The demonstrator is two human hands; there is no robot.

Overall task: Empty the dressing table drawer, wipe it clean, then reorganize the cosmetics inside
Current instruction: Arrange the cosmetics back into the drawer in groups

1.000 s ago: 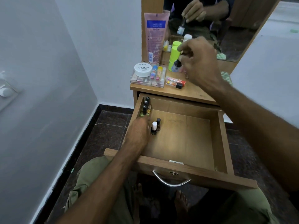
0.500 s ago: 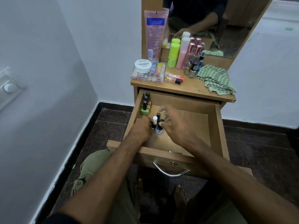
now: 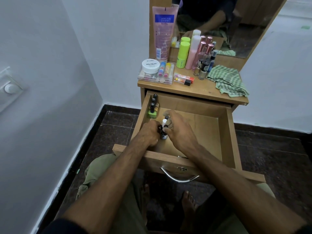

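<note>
The wooden drawer [image 3: 226, 135] stands pulled out under the dressing table. A row of dark-capped nail polish bottles [image 3: 152, 109] lines its left wall, the nearest one green. Both hands meet at a small cluster of bottles [image 3: 163, 125] by the left side, one with a white cap. My left hand [image 3: 149, 133] is curled against the cluster from the left. My right hand [image 3: 179, 128] pinches a small bottle with a pale base and sets it beside the others. The rest of the drawer floor is bare wood.
On the tabletop [image 3: 202, 89] stand a pink tube [image 3: 163, 31], a white nail polish remover jar [image 3: 150, 65] on a clear organiser, lip balms, lipsticks [image 3: 184, 79], green and pink bottles [image 3: 183, 52], several small bottles and a green checked cloth [image 3: 228, 80]. A mirror is behind; a wall stands on the left.
My right hand took a small bottle from the tabletop and brought it down into the drawer beside the cluster. My left hand stayed at the cluster in the drawer.
</note>
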